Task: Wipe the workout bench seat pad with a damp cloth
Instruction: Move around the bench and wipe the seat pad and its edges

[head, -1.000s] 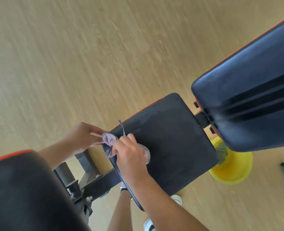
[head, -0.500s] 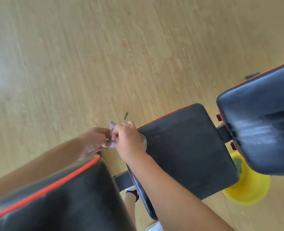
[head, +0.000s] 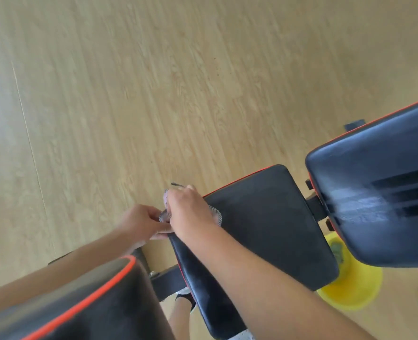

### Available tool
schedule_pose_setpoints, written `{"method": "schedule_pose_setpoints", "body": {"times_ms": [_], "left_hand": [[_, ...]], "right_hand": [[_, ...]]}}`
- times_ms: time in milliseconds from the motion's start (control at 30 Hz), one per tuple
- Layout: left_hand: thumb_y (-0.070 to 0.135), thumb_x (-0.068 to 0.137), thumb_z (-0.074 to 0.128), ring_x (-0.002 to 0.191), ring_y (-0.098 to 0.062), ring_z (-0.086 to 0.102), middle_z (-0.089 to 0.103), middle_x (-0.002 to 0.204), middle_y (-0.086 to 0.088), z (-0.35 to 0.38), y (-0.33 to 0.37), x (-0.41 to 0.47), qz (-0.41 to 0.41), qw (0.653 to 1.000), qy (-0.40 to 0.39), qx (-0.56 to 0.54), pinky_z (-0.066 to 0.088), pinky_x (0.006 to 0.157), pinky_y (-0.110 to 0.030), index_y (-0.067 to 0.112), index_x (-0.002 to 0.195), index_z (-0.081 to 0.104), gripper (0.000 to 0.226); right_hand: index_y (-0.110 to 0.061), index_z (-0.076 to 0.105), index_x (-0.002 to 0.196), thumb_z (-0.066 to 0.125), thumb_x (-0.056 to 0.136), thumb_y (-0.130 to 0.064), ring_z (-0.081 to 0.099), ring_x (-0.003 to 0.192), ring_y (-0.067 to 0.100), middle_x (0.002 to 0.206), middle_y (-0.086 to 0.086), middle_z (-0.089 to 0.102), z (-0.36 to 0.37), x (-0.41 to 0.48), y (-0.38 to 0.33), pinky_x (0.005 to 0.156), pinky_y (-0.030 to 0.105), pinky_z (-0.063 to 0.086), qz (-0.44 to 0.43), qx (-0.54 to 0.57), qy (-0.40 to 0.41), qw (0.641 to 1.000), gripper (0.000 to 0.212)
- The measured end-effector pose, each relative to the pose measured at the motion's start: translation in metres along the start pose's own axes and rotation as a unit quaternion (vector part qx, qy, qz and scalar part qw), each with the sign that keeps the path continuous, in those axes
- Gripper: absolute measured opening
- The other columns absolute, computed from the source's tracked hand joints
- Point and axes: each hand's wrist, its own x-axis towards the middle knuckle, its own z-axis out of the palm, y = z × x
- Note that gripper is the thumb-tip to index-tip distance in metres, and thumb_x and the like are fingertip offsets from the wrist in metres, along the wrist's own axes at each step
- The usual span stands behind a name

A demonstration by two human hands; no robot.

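No legible brand or writing is seen; only blurred dark stripes and a pale smear are made out on the black padded backrest [head: 379, 202] at right.

A yellow plastic basin [head: 352, 288] is set on the light wood-grain floor [head: 129, 94], partly hidden under the backrest and the seat; something greenish is seen inside it, not identifiable. The lower left is blocked by a black pad with orange piping [head: 85, 305], behind which the left forearm is partly hidden.

The black textured seat pad with red edge trim [head: 271, 224] lies centre-right. The small grey mesh-patterned cloth [head: 215, 213] is held at the seat's near-left corner, touching the pad.

The right hand [head: 190, 212] is closed over the cloth, fingers curled down onto it. The left hand [head: 141, 223] is placed just beside it, fingertips pinching the cloth's left edge [head: 162, 217].
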Motion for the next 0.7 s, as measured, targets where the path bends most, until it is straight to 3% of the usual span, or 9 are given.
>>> {"method": "schedule_pose_setpoints", "body": {"times_ms": [33, 100, 200, 333, 467, 600, 700], "left_hand": [[0.006, 0.068, 0.092, 0.075, -0.023, 0.082, 0.083, 0.080, -0.012, 0.000, -0.001, 0.001, -0.006, 1.000, 0.003, -0.008, 0.061, 0.094, -0.044, 0.007, 0.077, 0.082, 0.014], [0.013, 0.062, 0.097, 0.081, -0.028, 0.082, 0.083, 0.079, -0.011, 0.002, -0.003, 0.002, -0.006, 1.000, 0.004, -0.019, 0.057, 0.100, -0.053, 0.012, 0.073, 0.083, 0.018], [0.019, 0.063, 0.097, 0.079, -0.025, 0.082, 0.083, 0.078, -0.009, 0.006, -0.004, -0.003, -0.003, 1.000, 0.012, -0.009, 0.055, 0.102, -0.052, 0.017, 0.073, 0.084, 0.017], [0.013, 0.067, 0.095, 0.081, -0.027, 0.082, 0.084, 0.081, -0.010, 0.007, -0.004, -0.005, -0.006, 0.999, 0.024, -0.026, 0.058, 0.100, -0.045, 0.014, 0.077, 0.084, 0.015], [0.009, 0.069, 0.093, 0.086, -0.028, 0.081, 0.084, 0.086, -0.011, 0.009, -0.007, 0.000, -0.014, 0.998, 0.018, -0.062, 0.058, 0.100, -0.041, 0.011, 0.088, 0.083, 0.022], [0.010, 0.070, 0.092, 0.089, -0.028, 0.081, 0.085, 0.085, -0.007, 0.010, -0.013, 0.006, -0.021, 0.997, 0.005, -0.075, 0.055, 0.103, -0.041, 0.013, 0.091, 0.082, 0.024], [0.012, 0.067, 0.093, 0.094, -0.030, 0.079, 0.085, 0.091, -0.008, 0.008, -0.016, 0.009, -0.036, 0.996, 0.003, -0.077, 0.052, 0.106, -0.041, 0.013, 0.096, 0.082, 0.031]], "right_hand": [[-0.016, 0.067, 0.099, 0.071, 0.087, -0.005, 0.059, 0.091, 0.023, 0.101, 0.004, 0.061, -0.013, 0.004, 0.026, 0.063, 0.028, 0.043, 0.006, -0.026, 0.047, 0.999, 0.017], [-0.012, 0.068, 0.096, 0.065, 0.089, -0.001, 0.058, 0.095, 0.028, 0.100, 0.007, 0.067, -0.053, 0.012, 0.092, 0.068, 0.031, 0.045, 0.069, -0.070, 0.128, 0.987, 0.013], [-0.013, 0.067, 0.089, 0.060, 0.085, 0.000, 0.061, 0.094, 0.035, 0.099, 0.007, 0.070, -0.103, 0.004, 0.164, 0.072, 0.035, 0.049, 0.182, -0.046, 0.212, 0.959, 0.015], [-0.014, 0.066, 0.097, 0.058, 0.091, 0.003, 0.059, 0.089, 0.038, 0.090, 0.009, 0.066, -0.095, -0.027, 0.190, 0.069, 0.037, 0.046, 0.241, 0.009, 0.255, 0.936, 0.020], [-0.012, 0.075, 0.092, 0.057, 0.096, 0.003, 0.060, 0.082, 0.041, 0.080, 0.014, 0.064, -0.062, -0.088, 0.211, 0.068, 0.042, 0.051, 0.243, 0.040, 0.271, 0.930, 0.024], [-0.001, 0.078, 0.108, 0.063, 0.092, 0.007, 0.061, 0.081, 0.033, 0.080, 0.003, 0.060, -0.026, -0.161, 0.232, 0.069, 0.033, 0.046, 0.272, 0.073, 0.268, 0.921, 0.023], [-0.002, 0.080, 0.106, 0.067, 0.091, 0.003, 0.061, 0.079, 0.028, 0.072, -0.007, 0.061, -0.033, -0.151, 0.238, 0.064, 0.009, 0.042, 0.316, 0.165, 0.286, 0.889, 0.021]]}}
